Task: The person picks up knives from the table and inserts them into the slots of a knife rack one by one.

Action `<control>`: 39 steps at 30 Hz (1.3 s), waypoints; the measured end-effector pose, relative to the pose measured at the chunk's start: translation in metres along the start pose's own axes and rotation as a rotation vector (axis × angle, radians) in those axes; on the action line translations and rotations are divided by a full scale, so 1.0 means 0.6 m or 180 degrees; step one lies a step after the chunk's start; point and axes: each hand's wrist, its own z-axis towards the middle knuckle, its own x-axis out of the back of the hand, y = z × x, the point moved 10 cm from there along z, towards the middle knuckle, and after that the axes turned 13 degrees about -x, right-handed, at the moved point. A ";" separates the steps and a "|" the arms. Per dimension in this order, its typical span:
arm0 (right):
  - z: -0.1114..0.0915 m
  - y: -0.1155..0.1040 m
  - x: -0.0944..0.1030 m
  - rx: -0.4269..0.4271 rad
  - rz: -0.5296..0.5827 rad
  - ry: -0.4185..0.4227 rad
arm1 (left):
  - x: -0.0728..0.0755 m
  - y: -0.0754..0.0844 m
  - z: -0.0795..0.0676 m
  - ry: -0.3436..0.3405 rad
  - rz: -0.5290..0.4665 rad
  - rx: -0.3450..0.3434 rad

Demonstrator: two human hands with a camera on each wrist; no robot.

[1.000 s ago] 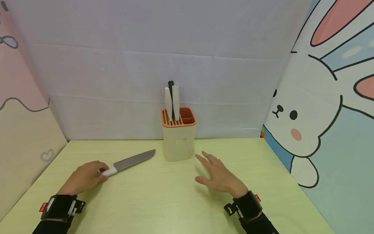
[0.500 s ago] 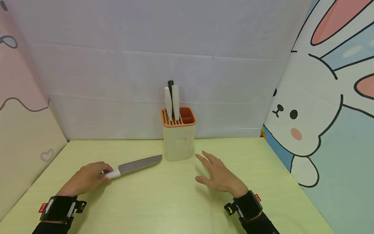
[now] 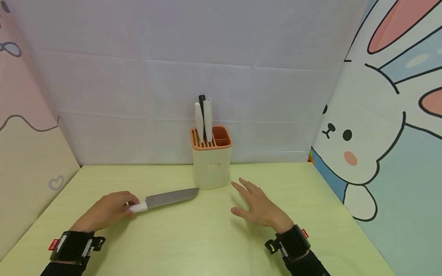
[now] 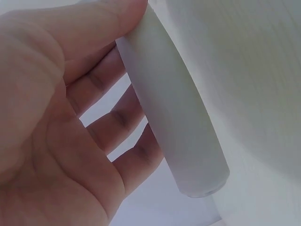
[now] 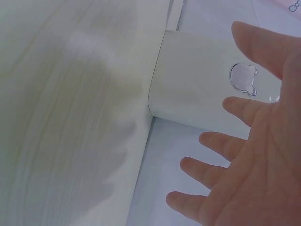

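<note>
My left hand [image 3: 112,209] pinches the white handle of a kitchen knife [image 3: 170,197] between thumb and fingers. The broad grey blade points right, its tip just in front of the knife block's lower left corner in the head view. Up close in the left wrist view, the knife's white handle [image 4: 171,103] lies along the curled fingers. A cream knife block [image 3: 212,168] with an orange slotted top stands at the back middle, bearing two white handles and a black one. My right hand [image 3: 259,207], fingers spread and holding nothing, is at the block's front right.
The pale yellow table [image 3: 193,245] ends at a white sheet [image 3: 138,96] behind the block. A panel with a cartoon rabbit [image 3: 366,134] borders the right side, and a pink and cream panel [image 3: 31,184] borders the left.
My left hand has moved right with the knife, and the blade tip has come to the block's front, the blade turning slightly toward level. The right hand and block stay in place.
</note>
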 end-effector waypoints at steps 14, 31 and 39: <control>0.002 0.000 -0.001 0.0020 -0.0054 0.0025 | -0.011 0.041 0.023 0.0029 0.0050 -0.0188; 0.000 -0.006 0.003 0.0101 -0.0056 0.0126 | -0.025 0.090 0.056 0.0257 0.0236 -0.0544; -0.003 -0.009 0.005 0.0116 -0.0041 0.0105 | -0.036 0.108 0.085 0.0238 0.0246 -0.0612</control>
